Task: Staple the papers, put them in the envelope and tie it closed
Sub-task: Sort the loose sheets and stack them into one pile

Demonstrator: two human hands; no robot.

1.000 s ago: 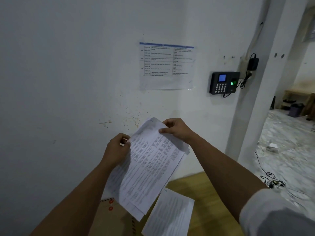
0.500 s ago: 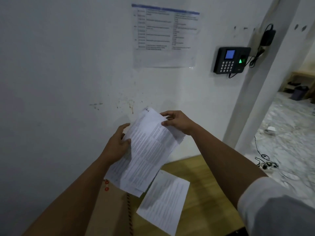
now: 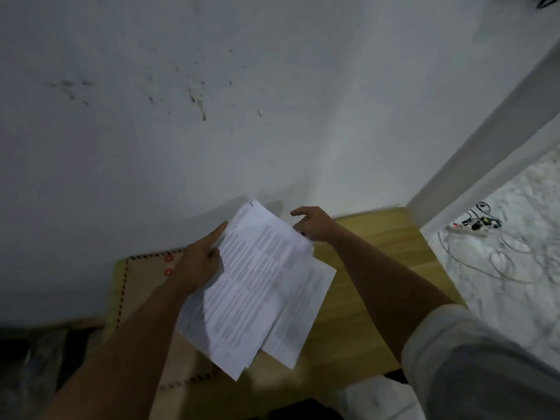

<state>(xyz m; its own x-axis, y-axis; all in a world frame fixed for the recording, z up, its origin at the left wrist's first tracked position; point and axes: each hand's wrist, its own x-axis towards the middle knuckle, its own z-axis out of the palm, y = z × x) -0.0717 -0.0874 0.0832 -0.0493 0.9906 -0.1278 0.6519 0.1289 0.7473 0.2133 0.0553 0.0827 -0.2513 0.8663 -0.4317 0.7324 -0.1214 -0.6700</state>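
My left hand (image 3: 198, 263) grips a stack of printed papers (image 3: 254, 286) by its left edge, thumb on top, and holds it tilted above the table. Beside the stack's upper right edge is my right hand (image 3: 312, 225), fingers spread. Its lower fingertips are at the paper's edge, and whether they touch it I cannot tell. One loose printed sheet (image 3: 303, 316) lies on the table, partly under the held stack. A brown envelope (image 3: 136, 289) with a striped border and two red string discs (image 3: 167, 265) lies flat at the left, partly hidden by my left arm. No stapler is visible.
The wooden table (image 3: 378, 256) stands against a white wall (image 3: 242, 116). To the right, a power strip and tangled cables (image 3: 472, 227) lie on the pale floor. Dark clutter sits at the lower left corner.
The view has tipped down, so the wall notice and keypad are out of sight. The papers have come lower over the table. My right hand has let go of the stack's top corner.
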